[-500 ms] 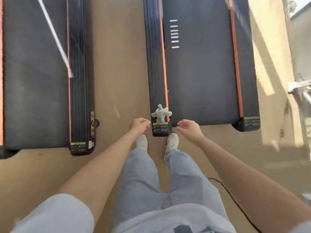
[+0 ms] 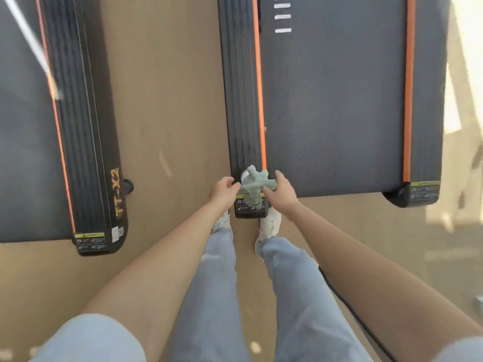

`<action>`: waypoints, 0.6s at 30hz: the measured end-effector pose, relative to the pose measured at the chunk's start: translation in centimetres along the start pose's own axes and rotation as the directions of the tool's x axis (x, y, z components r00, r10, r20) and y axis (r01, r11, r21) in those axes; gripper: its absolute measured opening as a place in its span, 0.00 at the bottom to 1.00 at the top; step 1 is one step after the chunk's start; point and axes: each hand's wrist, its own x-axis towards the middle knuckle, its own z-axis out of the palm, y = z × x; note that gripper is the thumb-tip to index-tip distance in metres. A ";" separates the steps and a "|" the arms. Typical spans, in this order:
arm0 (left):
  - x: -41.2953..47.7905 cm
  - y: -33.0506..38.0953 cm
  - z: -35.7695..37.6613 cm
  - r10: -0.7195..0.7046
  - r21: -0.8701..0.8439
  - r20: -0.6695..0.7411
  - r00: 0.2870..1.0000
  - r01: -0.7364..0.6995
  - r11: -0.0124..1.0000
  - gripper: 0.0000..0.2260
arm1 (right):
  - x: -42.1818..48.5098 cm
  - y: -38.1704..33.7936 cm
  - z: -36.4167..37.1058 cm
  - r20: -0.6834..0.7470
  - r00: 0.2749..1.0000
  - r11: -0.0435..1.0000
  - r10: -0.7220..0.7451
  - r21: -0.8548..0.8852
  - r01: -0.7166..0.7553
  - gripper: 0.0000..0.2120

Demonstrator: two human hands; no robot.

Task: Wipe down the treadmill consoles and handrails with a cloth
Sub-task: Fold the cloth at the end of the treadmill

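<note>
**Both hands at the cloth on the rear rail end**

While the person stands at the rear of the right-hand treadmill (image 2: 337,100), both bare arms reach down and forward to one spot: the back end of that treadmill's left side rail (image 2: 241,100). All positions below are given relative to this rail.

Cloth (image 2: 254,185): pale green, crumpled into a twisted bunch, sitting on the rail's rear end just ahead of the warning label (image 2: 251,205). It covers part of the orange stripe along the rail's inner edge.

Left hand (image 2: 223,190): at the rail's outer edge, fingers curled, fingertips touching the cloth's left side. Grip partly closed; a firm hold on the cloth cannot be confirmed.

Right hand (image 2: 281,190): at the rail's inner edge, over the margin of the dark belt. Thumb and fingers curve narrowly against the cloth's right side; whether it is pinched cannot be told.

Feet: two pale shoes (image 2: 269,228) on the tan floor (image 2: 167,100), directly behind the rail end, one to each side of it. Light blue jeans above.

Left of the rail, across a strip of floor, a second treadmill (image 2: 86,126) lies parallel. A dark cable (image 2: 347,304) runs on the floor behind and to the right of the rail.
</note>
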 end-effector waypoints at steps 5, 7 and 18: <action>1.1 0.4 0.2 -0.031 0.035 -0.003 1.000 0.031 0.999 0.16 | 2.0 0.2 0.2 -0.019 0.999 0.999 0.037 -0.005 -0.037 0.19; 0.8 0.7 -0.2 -0.037 0.098 -0.080 0.996 0.044 0.994 0.07 | 1.8 0.1 -0.2 -0.083 0.996 0.998 0.021 -0.054 -0.026 0.09; -12.9 10.6 -2.5 0.402 0.056 -0.010 0.916 -0.400 0.915 0.02 | -10.4 -1.7 -9.0 -0.256 0.936 0.963 -0.242 0.054 0.264 0.07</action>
